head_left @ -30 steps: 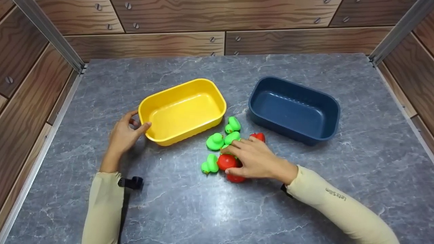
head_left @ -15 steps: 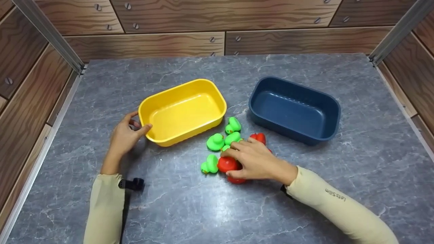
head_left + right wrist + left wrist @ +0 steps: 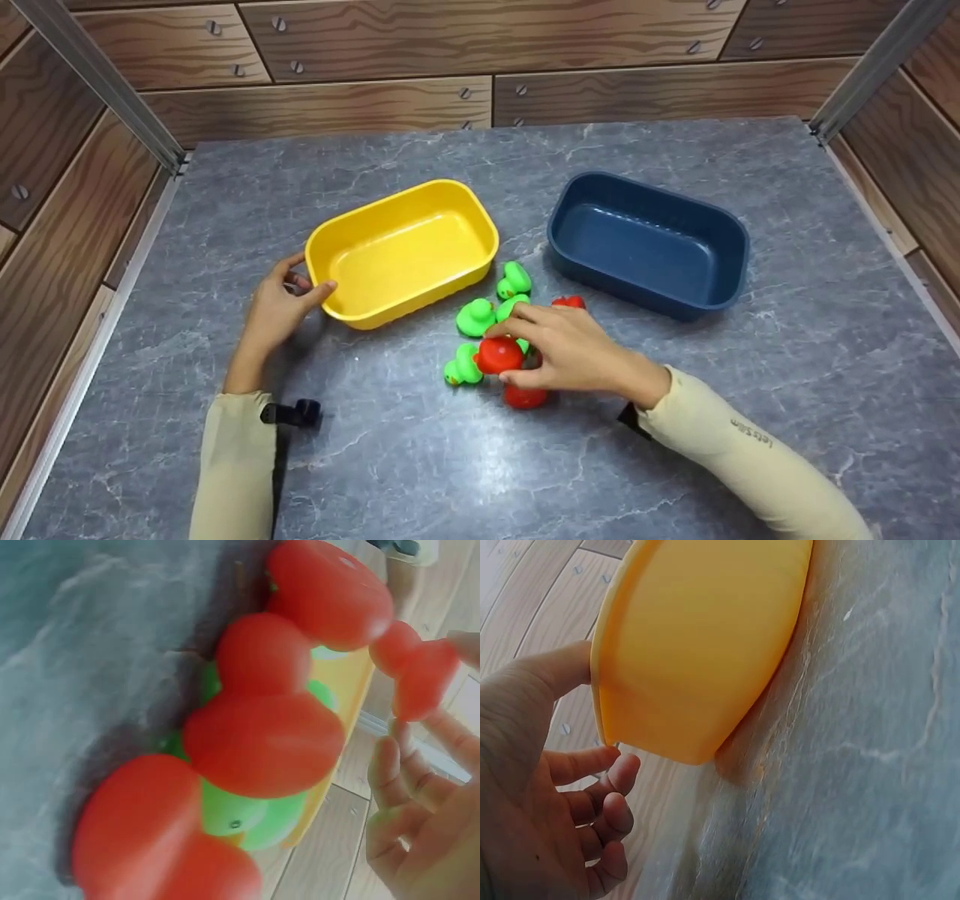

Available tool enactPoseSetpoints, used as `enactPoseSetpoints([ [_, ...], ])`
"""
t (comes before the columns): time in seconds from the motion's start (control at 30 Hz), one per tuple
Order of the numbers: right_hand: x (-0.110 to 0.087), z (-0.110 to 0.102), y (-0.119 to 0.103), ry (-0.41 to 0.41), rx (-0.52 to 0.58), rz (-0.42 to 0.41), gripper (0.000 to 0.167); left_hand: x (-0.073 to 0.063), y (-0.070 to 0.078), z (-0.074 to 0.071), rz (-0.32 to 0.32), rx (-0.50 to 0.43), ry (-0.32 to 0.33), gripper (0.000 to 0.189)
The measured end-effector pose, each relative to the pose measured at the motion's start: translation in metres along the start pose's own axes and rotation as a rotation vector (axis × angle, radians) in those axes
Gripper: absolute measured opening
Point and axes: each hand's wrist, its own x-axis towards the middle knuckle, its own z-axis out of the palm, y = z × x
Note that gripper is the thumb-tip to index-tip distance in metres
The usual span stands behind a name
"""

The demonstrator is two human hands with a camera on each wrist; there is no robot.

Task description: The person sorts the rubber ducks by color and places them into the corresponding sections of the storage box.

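Note:
My left hand (image 3: 279, 307) pinches the near left corner of a yellow bin (image 3: 401, 255), thumb over the rim and forefinger against the outside; in the left wrist view its other fingers (image 3: 615, 814) curl loosely below. With thumb and fingertips, my right hand (image 3: 566, 349) pinches a red rubber duck (image 3: 499, 355), which in the right wrist view (image 3: 426, 675) hangs above other red ducks (image 3: 262, 735). Beneath and around that hand lie several green rubber ducks (image 3: 476, 317) and more red ones (image 3: 525, 397), partly hidden by it.
A dark blue bin (image 3: 649, 247) stands to the right of the yellow one. Both are set on a grey marbled tabletop (image 3: 390, 465). Wood-patterned panels (image 3: 337, 41) and metal posts (image 3: 112, 82) border the back and sides.
My right hand has lifted the red duck a little off the pile, showing more of the red duck beneath. The left hand keeps its hold on the yellow bin. The head view has tilted slightly.

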Motion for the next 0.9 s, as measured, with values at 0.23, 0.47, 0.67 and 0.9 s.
enactPoseSetpoints([
  [0.23,0.003,-0.008,-0.002,0.044,0.126,0.046,0.041,-0.001,0.000,0.002,-0.019,-0.014,-0.008,0.077],
  [0.47,0.017,-0.015,0.002,0.080,0.333,0.165,0.045,0.001,-0.003,0.003,-0.015,-0.053,-0.009,0.079],
  [0.67,0.037,-0.016,0.005,0.154,0.530,0.191,0.044,0.001,-0.007,0.004,-0.010,-0.076,-0.028,0.079],
  [0.9,0.061,-0.013,0.005,0.234,0.681,0.249,0.046,0.001,-0.008,0.000,0.018,-0.096,-0.023,0.077],
])
